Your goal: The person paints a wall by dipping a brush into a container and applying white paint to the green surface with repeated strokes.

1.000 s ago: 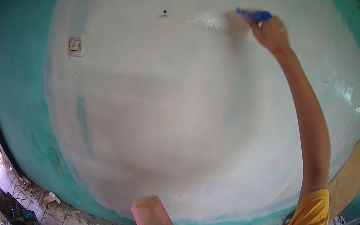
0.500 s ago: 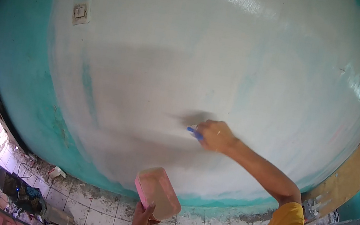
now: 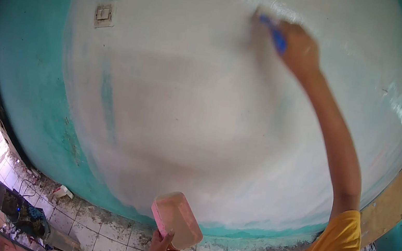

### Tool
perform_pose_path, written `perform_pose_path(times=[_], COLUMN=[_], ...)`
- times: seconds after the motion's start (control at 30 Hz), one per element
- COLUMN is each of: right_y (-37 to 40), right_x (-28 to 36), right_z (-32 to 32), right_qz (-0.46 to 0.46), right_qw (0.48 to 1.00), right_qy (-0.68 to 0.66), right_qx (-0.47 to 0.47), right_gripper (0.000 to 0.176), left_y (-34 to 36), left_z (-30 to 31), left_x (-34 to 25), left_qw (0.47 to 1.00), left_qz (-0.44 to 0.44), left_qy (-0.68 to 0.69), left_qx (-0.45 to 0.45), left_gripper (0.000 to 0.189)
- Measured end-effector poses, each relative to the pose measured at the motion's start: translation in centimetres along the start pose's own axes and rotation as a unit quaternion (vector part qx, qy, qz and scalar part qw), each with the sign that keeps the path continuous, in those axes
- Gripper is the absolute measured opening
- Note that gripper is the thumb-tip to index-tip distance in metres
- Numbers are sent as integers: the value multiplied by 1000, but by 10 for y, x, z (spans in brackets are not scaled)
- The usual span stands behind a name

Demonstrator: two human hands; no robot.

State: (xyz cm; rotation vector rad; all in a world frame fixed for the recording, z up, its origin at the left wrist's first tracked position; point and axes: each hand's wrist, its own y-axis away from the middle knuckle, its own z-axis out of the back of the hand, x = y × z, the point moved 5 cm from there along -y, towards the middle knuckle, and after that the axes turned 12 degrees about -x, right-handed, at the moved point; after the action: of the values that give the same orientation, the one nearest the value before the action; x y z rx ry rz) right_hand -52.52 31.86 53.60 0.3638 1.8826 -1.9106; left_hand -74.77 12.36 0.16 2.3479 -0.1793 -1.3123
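Observation:
My right hand (image 3: 300, 49) is closed round the blue handle of a brush (image 3: 278, 37), high on the wall. The brush's head is blurred and seems to meet the whitish painted wall (image 3: 174, 95). Low in the view, my left hand (image 3: 158, 250) grips the near left side of a pink rectangular tub (image 3: 178, 221), which is tilted and has pale paint inside. Green shows through the white coat in streaks and along the wall's borders.
A light switch (image 3: 104, 14) sits on the wall's upper left. Dirty white floor tiles (image 3: 110, 250) run along the bottom. A dark device with cables (image 3: 22, 210) lies at lower left, and a brown board (image 3: 393, 192) leans at right.
My right hand has swept up and slightly right with the brush, from the middle of the wall to near its top. My left hand and the tub have barely moved.

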Motion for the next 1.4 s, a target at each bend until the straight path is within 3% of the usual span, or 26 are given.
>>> perform_pose_path(times=[0.07, 0.17, 0.2, 0.23, 0.3, 0.4, 0.47, 0.53, 0.57, 0.63, 0.7, 0.73, 0.77, 0.8, 0.9, 0.93, 1.0, 1.07, 1.13, 1.17, 1.23, 1.27, 1.3, 1.37, 1.4], right_y=[71, 164, 172, 163, 145, 56, -6, -52, -71, -69, -29, 2, 38, 77, 150, 148, 138, 95, 27, -8, -53, -67, -68, -60, -38], right_x=[48, 122, 134, 135, 118, 61, 23, 5, 6, 13, 45, 71, 96, 124, 189, 191, 184, 149, 116, 114, 97, 101, 106, 112, 127], right_z=[-16, -6, -2, -2, -12, -17, -7, 15, 22, 13, -4, -12, -23, -26, -18, -16, -22, -36, -35, -18, -10, -5, -7, -17, -25], right_qz=[97, 184, 135, 135, 44, -112, -113, -25, -73, -81, -52, -2, 51, 81, 118, 115, 9, -9, -112, -96, -79, -5, -9, -91, -20], right_qw=[989, 953, 930, 931, 918, 938, 984, 993, 988, 990, 999, 999, 992, 987, 954, 954, 922, 937, 958, 984, 996, 991, 991, 995, 1000], right_qy=[-23, -146, -188, -186, -208, -169, -87, 31, -63, -39, -17, -38, -18, -64, -188, -189, -233, -154, -105, -108, -31, -61, -61, -25, -17], right_qx=[113, 189, 285, 284, 336, 281, 111, -110, -118, -105, -3, 22, 114, 121, 202, 204, 310, 314, 244, 109, -3, -116, -118, -29, -18], right_gripper=[26, 35, 31, 31, 30, 40, 42, 26, 26, 24, 22, 28, 37, 41, 31, 31, 24, 29, 34, 34, 33, 28, 28, 19, 14], left_y=[-5, -8, -5, -5, -8, -11, -16, -20, -20, -19, -29, -30, -29, -28, -32, -31, -33, -36, -35, -35, -39, -40, -39, -39, -40], left_z=[4, 14, 16, 18, 25, 38, 43, 50, 52, 49, 60, 65, 69, 72, 80, 84, 91, 95, 99, 102, 108, 111, 113, 121, 126], left_x=[-2, -10, -18, -25, -33, -40, -45, -48, -52, -60, -55, -52, -52, -53, -64, -66, -70, -76, -83, -84, -91, -95, -97, -98, -98], left_qw=[1000, 1000, 1000, 1000, 1000, 1000, 1000, 999, 999, 998, 998, 999, 999, 999, 999, 998, 998, 998, 998, 998, 997, 997, 998, 997, 997], left_qz=[8, 13, 11, 9, 4, 0, -4, 9, 9, 16, 15, 16, 19, 21, 25, 30, 25, 18, 20, 21, 24, 21, 26, 34, 34], left_qy=[-1, 1, -10, -21, -25, -26, -20, -36, -36, -42, -43, -40, -42, -39, -43, -47, -49, -52, -54, -54, -52, -56, -56, -61, -64], left_qx=[-4, 10, 15, 19, 15, 6, 3, 1, 2, 47, 36, 26, 25, 20, 19, 21, 10, 3, 9, 8, 42, 39, 30, 20, 23], left_gripper=[53, 55, 56, 57, 54, 50, 50, 51, 51, 52, 53, 54, 54, 54, 53, 52, 51, 50, 48, 48, 51, 51, 51, 51, 51])
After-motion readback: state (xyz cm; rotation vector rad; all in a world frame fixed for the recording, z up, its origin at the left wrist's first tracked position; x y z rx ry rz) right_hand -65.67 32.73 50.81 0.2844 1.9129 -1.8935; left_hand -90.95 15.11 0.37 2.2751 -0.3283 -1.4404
